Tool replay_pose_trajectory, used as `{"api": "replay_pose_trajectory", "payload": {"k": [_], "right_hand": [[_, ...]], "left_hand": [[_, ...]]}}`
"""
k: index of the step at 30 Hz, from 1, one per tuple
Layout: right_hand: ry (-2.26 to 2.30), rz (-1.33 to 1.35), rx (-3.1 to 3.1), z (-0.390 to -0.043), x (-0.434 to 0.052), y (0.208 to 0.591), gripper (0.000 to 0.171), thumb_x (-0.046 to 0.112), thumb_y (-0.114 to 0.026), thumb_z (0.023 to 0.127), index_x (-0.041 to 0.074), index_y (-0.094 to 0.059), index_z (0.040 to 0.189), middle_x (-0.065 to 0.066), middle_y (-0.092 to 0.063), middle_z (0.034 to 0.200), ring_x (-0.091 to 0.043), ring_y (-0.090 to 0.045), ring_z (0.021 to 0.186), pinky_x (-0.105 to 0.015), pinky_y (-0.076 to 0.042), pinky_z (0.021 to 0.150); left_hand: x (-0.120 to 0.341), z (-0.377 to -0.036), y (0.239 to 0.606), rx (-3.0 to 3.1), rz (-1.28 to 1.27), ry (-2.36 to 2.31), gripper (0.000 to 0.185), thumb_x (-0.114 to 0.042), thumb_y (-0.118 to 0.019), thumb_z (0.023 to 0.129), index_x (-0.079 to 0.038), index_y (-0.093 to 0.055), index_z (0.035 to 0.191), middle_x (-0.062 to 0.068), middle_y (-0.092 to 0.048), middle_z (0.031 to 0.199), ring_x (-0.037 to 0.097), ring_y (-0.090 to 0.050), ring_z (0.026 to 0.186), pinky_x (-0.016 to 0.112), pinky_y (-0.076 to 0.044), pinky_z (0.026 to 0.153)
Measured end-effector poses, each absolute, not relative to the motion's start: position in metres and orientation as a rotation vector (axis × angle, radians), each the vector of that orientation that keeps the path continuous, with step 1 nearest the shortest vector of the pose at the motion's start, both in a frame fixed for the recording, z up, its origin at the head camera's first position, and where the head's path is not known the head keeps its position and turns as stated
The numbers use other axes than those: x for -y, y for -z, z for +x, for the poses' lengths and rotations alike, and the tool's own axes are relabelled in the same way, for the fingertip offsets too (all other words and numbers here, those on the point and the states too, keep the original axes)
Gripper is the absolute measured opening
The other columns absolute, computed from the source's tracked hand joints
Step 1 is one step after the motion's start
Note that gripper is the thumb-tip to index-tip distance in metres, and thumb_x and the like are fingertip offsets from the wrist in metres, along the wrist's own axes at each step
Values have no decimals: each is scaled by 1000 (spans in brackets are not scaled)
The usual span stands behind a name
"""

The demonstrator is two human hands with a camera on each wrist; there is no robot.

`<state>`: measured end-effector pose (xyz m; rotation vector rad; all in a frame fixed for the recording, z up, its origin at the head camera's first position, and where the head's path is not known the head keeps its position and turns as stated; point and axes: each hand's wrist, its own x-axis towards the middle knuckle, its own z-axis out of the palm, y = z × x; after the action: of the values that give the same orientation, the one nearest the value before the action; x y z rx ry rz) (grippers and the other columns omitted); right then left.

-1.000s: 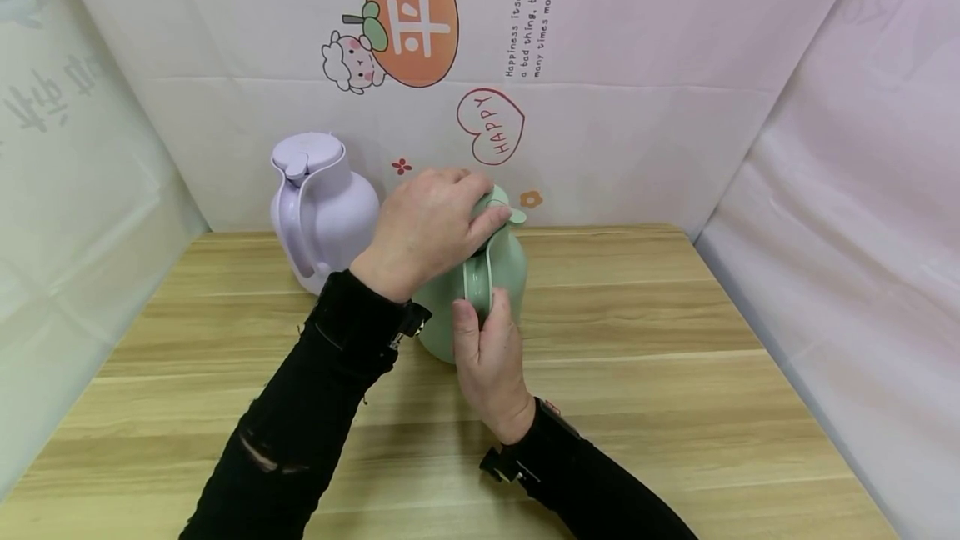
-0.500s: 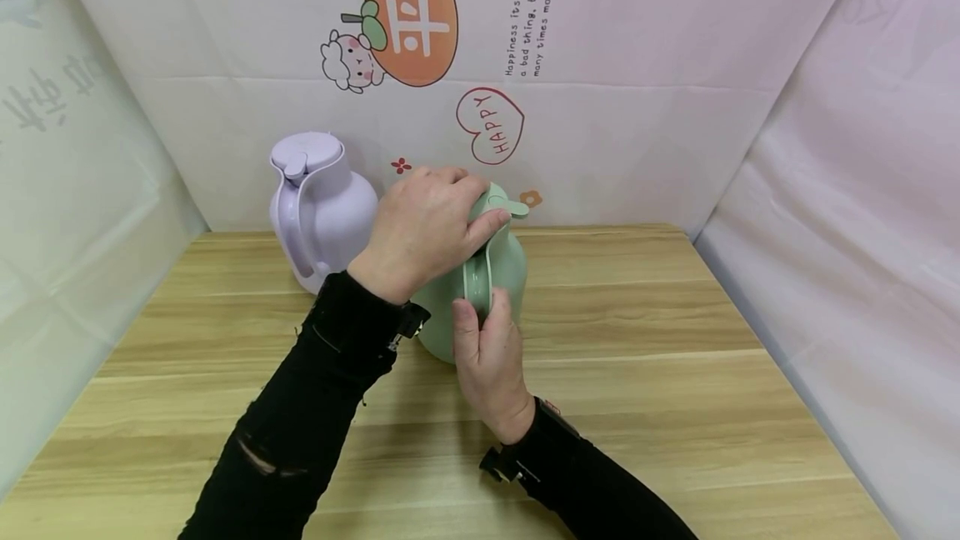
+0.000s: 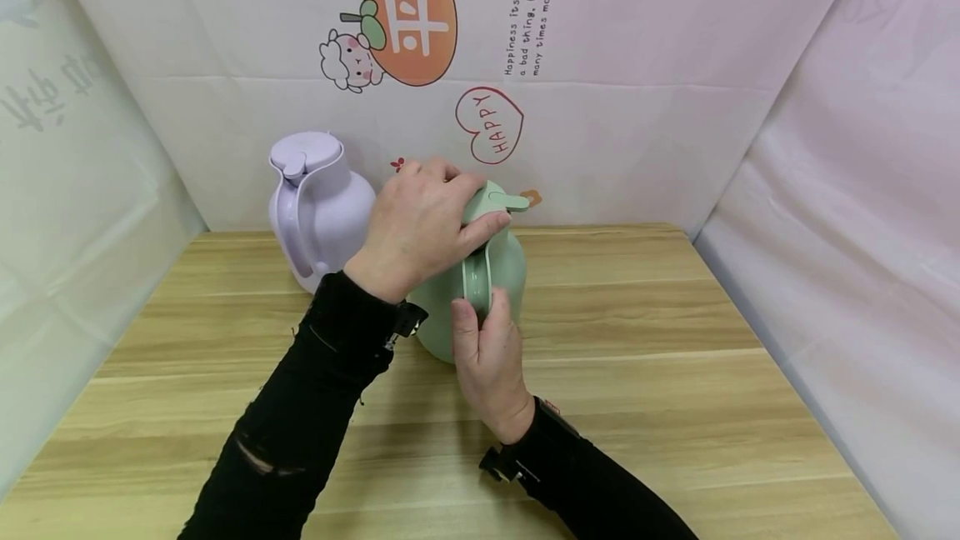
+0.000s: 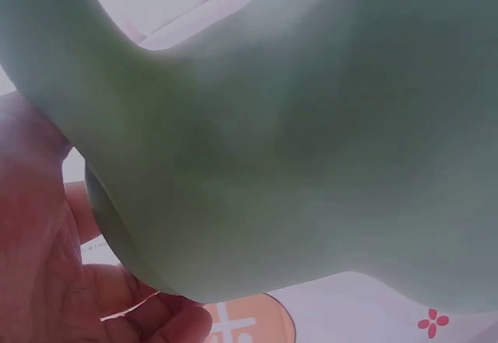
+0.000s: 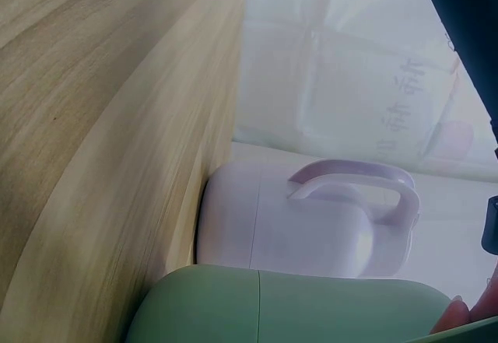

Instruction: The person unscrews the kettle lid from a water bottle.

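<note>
A green vacuum jug (image 3: 510,269) stands upright at the middle of the table, its handle (image 3: 477,280) toward me. From above, my left hand (image 3: 420,223) grips the jug's lid (image 3: 482,200), thumb along the near side. The lid's small lever (image 3: 514,202) sticks out to the right. Lower down, my right hand (image 3: 491,365) holds the handle, thumb on its left; its other fingers are mostly hidden. In the left wrist view the jug's green body (image 4: 272,164) fills most of the picture, with curled fingers by its rim.
A lilac vacuum jug (image 3: 330,207) with its lid on stands behind and left of the green one, near the back cloth (image 3: 637,148). The wooden table (image 3: 637,373) extends to the right. Printed cloth walls rise on both sides.
The lid has turned a little under my left hand, its lever swinging away from me and showing longer to the right. My right hand and the jug's body stay put.
</note>
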<state>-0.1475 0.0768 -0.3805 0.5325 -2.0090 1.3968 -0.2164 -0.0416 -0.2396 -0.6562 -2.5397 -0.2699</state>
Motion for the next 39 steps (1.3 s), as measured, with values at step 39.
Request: {"api": "replay_pose_trajectory", "payload": {"k": [39], "right_hand": [[-1417,555,2002,-148,-77,381,29,29,-45,113,0,-48,117,3,-49,64,-4,-46,53,-24,-42,50]], "left_hand": [[45,-219,233,2590,-778,312,43,-55,-60,100,-30,-72,133,7,-69,124,32,-59,112,48,-50,90]]}}
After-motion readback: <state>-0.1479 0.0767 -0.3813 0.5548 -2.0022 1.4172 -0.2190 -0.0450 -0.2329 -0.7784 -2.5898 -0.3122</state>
